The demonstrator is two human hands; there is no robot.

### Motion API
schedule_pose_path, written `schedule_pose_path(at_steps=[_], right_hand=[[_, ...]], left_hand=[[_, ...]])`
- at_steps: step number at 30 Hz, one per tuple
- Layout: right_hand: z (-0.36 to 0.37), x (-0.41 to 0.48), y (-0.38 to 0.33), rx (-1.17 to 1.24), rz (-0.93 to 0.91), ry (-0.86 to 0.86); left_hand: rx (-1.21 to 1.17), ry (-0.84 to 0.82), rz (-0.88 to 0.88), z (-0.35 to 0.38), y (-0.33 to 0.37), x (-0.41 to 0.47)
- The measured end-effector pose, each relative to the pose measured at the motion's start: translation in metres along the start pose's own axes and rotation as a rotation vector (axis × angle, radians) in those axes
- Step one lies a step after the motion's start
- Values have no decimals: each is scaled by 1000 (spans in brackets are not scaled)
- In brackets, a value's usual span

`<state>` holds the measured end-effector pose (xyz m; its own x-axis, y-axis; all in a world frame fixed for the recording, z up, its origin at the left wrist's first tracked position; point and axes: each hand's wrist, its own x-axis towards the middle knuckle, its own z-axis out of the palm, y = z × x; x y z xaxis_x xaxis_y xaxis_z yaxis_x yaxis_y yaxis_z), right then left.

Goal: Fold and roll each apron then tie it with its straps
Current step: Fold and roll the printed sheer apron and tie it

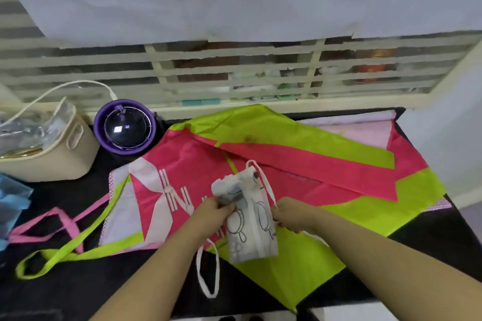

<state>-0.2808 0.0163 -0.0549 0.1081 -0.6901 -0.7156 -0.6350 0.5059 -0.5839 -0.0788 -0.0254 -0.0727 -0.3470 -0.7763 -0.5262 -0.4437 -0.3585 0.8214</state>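
Observation:
A white apron with black line drawings is rolled into a bundle (250, 229), held above the spread aprons. My left hand (211, 210) grips the bundle's upper left side. My right hand (288, 215) pinches a white strap (266, 185) that loops up over the top of the roll. Another white strap loop (207, 272) hangs down below the bundle. Underneath lie pink-and-green aprons (300, 164) spread flat over the black table (78, 289).
A purple round device (125, 126) stands at the back left beside a beige basket (49, 156). Green (65, 250) and pink straps (52, 219) trail over the table's left. Blue fabric (10, 198) lies at the left edge. A slatted window runs behind the table.

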Motion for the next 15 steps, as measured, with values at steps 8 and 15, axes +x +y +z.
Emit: schedule_pose_path(at_steps=[8, 15], right_hand=[[-28, 3, 20, 185, 113, 53], [-51, -25, -12, -353, -161, 343]], left_hand=[[191, 99, 6, 12, -21, 9], [228, 183, 13, 17, -20, 8]])
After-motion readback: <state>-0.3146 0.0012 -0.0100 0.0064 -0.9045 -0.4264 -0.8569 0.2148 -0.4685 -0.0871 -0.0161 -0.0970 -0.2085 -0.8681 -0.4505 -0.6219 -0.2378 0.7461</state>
